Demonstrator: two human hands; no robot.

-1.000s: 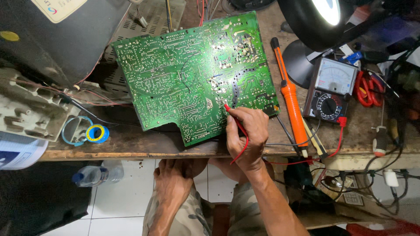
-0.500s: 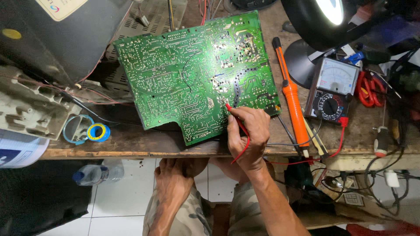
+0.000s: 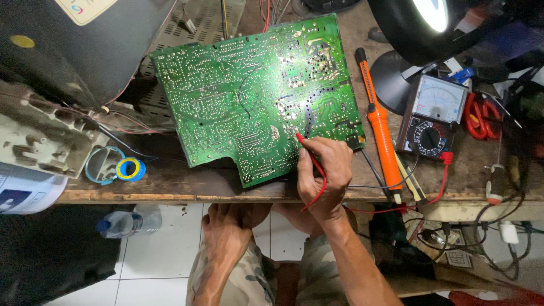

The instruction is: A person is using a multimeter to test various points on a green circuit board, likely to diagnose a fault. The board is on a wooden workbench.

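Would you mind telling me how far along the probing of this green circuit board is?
Set up: the circuit board lies solder side up on the bench, the analog multimeter beside it. In hand: the right hand presses the red probe to the board. The left hand rests below the bench edge. The orange soldering iron lies unused.

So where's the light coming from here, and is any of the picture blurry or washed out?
Head view: the round lamp at top right glows blown-out white; the green circuit board is evenly lit and sharp, solder points glinting; the right hand with the red probe is crisp; the top left and the space under the bench fall into dark shadow.
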